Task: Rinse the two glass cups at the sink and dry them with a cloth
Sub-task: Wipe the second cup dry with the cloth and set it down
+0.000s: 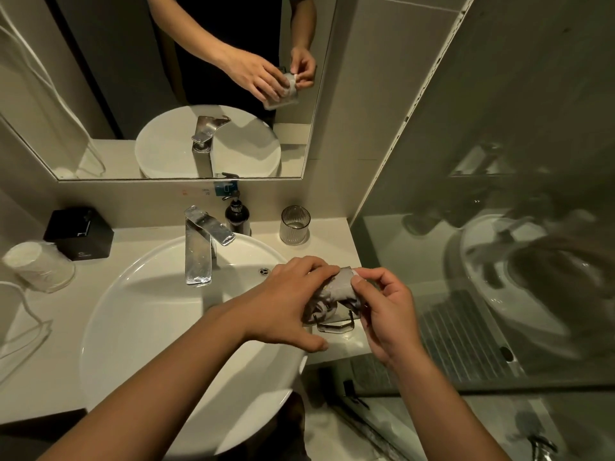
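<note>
One glass cup (320, 309) is held over the right rim of the white basin (109, 314), mostly wrapped in a grey cloth (344, 283). My left hand (289, 301) grips the wrapped cup from the left side. My right hand (386, 311) pinches the cloth at the cup's right end with thumb and fingers. The second glass cup (295, 224), ribbed, stands upright and empty on the counter at the back right, apart from both hands.
A chrome faucet (199, 247) rises behind the basin, with no water running. A dark soap pump bottle (237, 216) stands beside it. A black box (78, 234) and a wrapped upturned cup (38, 266) sit at the left. A glass shower partition (499, 227) closes the right side.
</note>
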